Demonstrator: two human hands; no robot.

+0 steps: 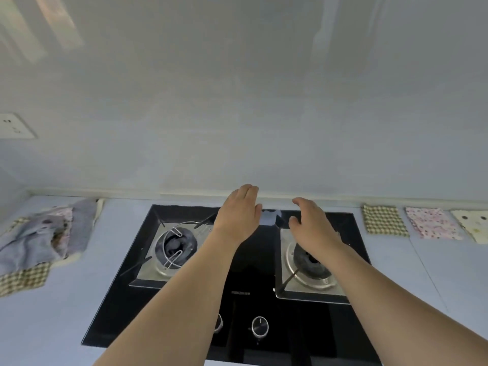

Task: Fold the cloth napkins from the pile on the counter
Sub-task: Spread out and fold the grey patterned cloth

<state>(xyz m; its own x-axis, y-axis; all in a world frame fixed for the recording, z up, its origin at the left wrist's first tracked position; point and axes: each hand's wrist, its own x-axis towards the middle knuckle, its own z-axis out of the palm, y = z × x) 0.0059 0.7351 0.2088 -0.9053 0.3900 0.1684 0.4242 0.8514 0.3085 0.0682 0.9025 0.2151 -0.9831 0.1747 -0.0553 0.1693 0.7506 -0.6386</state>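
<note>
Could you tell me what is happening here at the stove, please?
A person is partway through folding napkins. Both arms reach out over the gas hob; the left hand and right hand are open and hold nothing. An unfolded pile of napkins lies on the counter to the left, and three folded ones sit in a row on the right: checked, floral and cream.

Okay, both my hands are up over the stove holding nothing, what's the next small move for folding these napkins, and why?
Probably swing the left hand over to the pile of napkins on the counter's left and lift off the top grey cloth. Both it and the right hand are open above the hob, three folded napkins already lie in a row on the right, and the pile is unfolded.
</note>
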